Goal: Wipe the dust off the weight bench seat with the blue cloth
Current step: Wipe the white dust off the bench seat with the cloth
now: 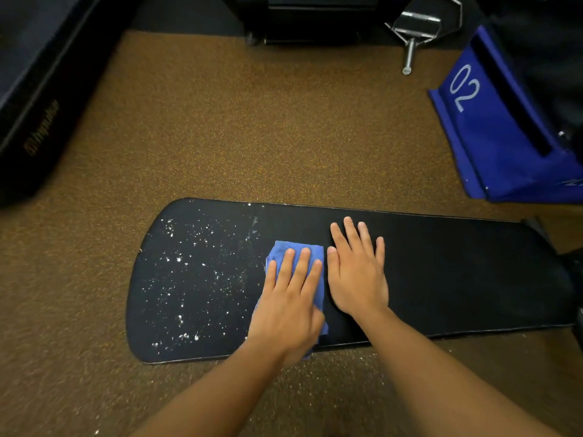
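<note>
Left hand (288,305) is flat on the blue cloth (296,247), fingers (304,269) spread and extended — pressing it down on the weight bench seat (441,279), not pinching it. The cloth is folded into a pad, mostly under the palm, with its far edge showing past the fingertips and a corner poking out at the near edge of the seat. Right hand (358,272) lies just right of the cloth, open and flat on bare seat, holding nothing; thumb is near the cloth edge, can't tell if it touches.

Key relation: the dust (189,279) — white specks — all lies left of the cloth, scattered over the rounded left end of the seat from far edge to near edge. The seat right of the hands looks clean. The seat's long axis runs left-right, so the remaining strokes should go leftward along it, and the left hand is the nearer one and already on the cloth.

Judgement: roughly half done, with the left end still to clear. Risk is pushing specks off the left end onto the brown floor (252,121) rather than picking them up; some specks already lie on the floor near the seat's near edge.
</note>
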Motion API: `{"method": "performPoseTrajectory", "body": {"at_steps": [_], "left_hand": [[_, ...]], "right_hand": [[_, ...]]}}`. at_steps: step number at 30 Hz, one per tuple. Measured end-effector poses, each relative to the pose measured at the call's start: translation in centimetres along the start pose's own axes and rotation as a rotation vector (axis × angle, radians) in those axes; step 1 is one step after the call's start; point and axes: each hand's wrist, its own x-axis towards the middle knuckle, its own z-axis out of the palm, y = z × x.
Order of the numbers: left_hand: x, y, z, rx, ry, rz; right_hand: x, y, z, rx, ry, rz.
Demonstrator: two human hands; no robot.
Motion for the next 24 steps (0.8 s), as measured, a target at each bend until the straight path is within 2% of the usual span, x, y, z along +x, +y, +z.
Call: {"method": "performPoseTrajectory", "body": {"at_steps": [4, 7, 11, 14, 17, 20, 24], "left_hand": [[4.1, -1.6, -0.8, 0.042, -0.039, 0.016], [7.7, -5.4, -2.4, 0.075, -0.061, -0.115], [4.7, -9.0, -2.9, 0.012, -0.013, -0.188], [-0.9, -7.1, -1.7, -0.033, 0.048, -0.189], [-3.3, -2.2, -0.2, -0.012, 0.031, -0.097], [-0.4, 0.6, 0.5, -0.011, 0.038, -0.085], [5.8, -0.3, -0.6, 0.053, -0.015, -0.079]], "right_hand": [[-0.1, 0.0, 0.0, -0.019, -0.007, 0.003], [-0.2, 0.1, -0.1, -0.013, 0.0, -0.001], [-0.2, 0.1, -0.1, -0.016, -0.011, 0.003], [-0.1, -0.1, -0.1, -0.031, -0.011, 0.009], [-0.1, -0.1, 0.0, -0.037, -0.011, 0.013], [-0.1, -0.1, 0.0, -0.036, -0.016, 0.011], [-0.1, 0.1, 0.1, -0.05, -0.014, -0.005]]}}
